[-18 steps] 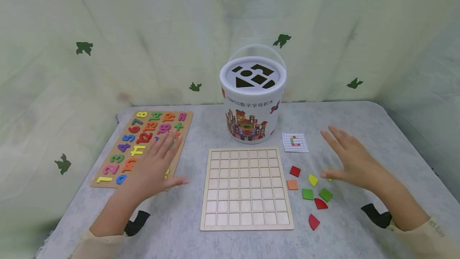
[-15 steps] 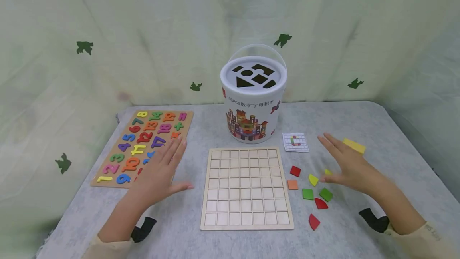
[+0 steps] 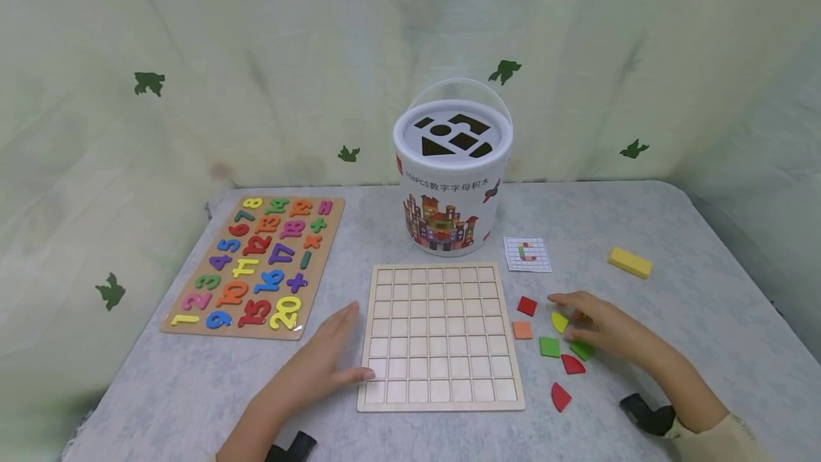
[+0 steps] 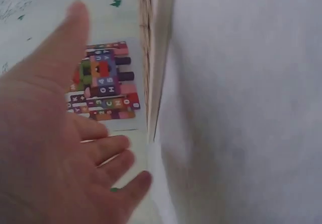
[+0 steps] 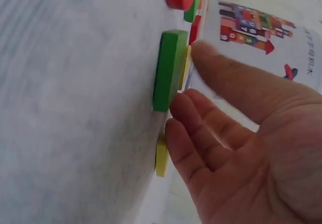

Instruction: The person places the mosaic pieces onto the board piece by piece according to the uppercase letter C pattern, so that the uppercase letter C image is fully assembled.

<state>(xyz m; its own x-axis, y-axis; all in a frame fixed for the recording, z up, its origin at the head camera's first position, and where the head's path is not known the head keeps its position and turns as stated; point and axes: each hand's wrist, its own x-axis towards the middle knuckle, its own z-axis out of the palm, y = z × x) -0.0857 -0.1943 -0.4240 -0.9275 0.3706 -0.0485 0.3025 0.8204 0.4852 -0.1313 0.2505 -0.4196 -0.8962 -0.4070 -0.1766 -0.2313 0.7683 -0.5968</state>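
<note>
My left hand [image 3: 323,358] is at the left side of the pale wooden grid board [image 3: 442,336], its thumb reaching over the board's edge with fingers extended. In the left wrist view that hand [image 4: 75,133] holds nothing. My right hand [image 3: 609,326] is low over loose pieces to the right of the board, fingers bent, thumb apart from them, nothing between. A yellow quarter-round piece [image 3: 559,321] lies by its fingertips, and a green square [image 3: 582,351] lies under its thumb. In the right wrist view, another yellow piece [image 5: 161,156] sits beside the fingers, near the green square [image 5: 170,70].
Red [image 3: 527,306], orange [image 3: 522,330] and green [image 3: 549,346] squares and two red quarter-rounds [image 3: 561,396] lie nearby. A pattern card [image 3: 527,254], a yellow block [image 3: 631,262] and a white bucket [image 3: 449,184] stand behind. A number board [image 3: 192,284] lies at left.
My left hand has come down and right, from over the number board to the grid board's edge. My right hand has lowered towards the pieces, its fingers bending, uncovering the yellow block.
</note>
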